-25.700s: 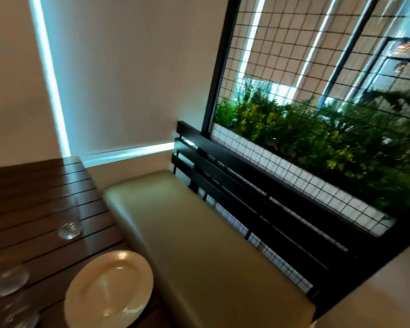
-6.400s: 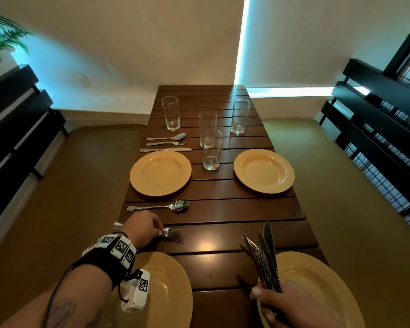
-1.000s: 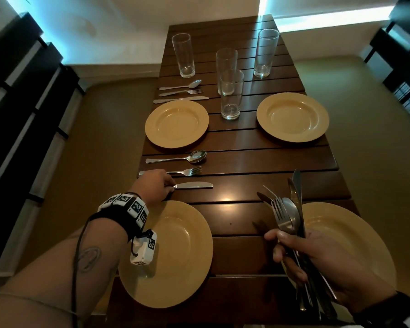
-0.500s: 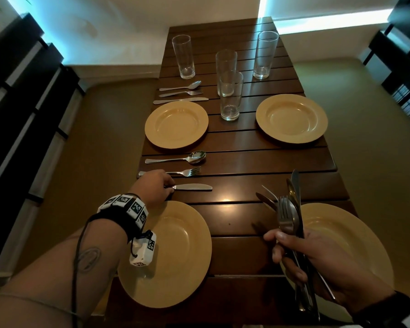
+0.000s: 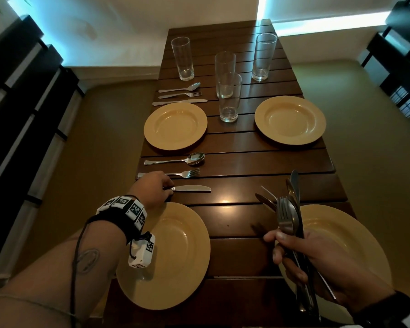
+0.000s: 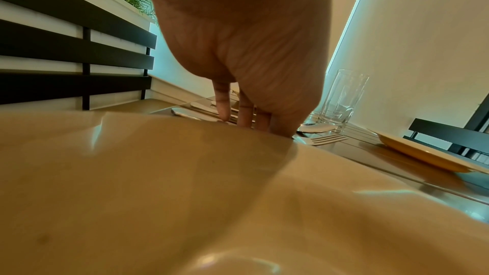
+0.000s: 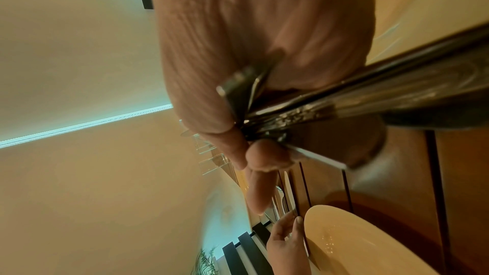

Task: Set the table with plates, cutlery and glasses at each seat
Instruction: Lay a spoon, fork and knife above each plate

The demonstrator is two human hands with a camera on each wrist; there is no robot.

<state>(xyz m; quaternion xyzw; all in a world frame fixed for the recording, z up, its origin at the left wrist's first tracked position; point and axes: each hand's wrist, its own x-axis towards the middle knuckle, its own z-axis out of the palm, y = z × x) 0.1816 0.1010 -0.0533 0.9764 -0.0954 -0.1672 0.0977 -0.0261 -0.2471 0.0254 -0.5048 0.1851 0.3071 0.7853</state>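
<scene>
- head view: the left hand [image 5: 153,188] lies on the table [image 5: 246,162] with its fingertips on the handle of a knife [image 5: 192,188], just beyond the rim of the near left plate [image 5: 175,254]; whether the fingers pinch the handle or only touch it cannot be told.
- left wrist view: the fingers [image 6: 244,112] reach down straight past the plate rim [image 6: 185,164] to the table, with a fork [image 6: 327,139] just beyond them.
- the right hand [image 5: 317,259] is curled round a bundle of cutlery [image 5: 290,209], forks and knives fanning upward, over the near right plate [image 5: 355,242].
- right wrist view: the fingers [image 7: 264,160] are wrapped round the handles [image 7: 370,99].
- beyond the knife lie a second fork [image 5: 175,174] and a spoon [image 5: 182,159], parallel to it.
- farther on, the far left plate [image 5: 175,126] has a knife, fork and spoon set [image 5: 180,94] beyond it; the far right plate [image 5: 290,120] lies opposite.
- four tall glasses [image 5: 229,98] stand upright at the far end, two close together in the middle.
- padded benches [image 5: 365,138] flank the table.
</scene>
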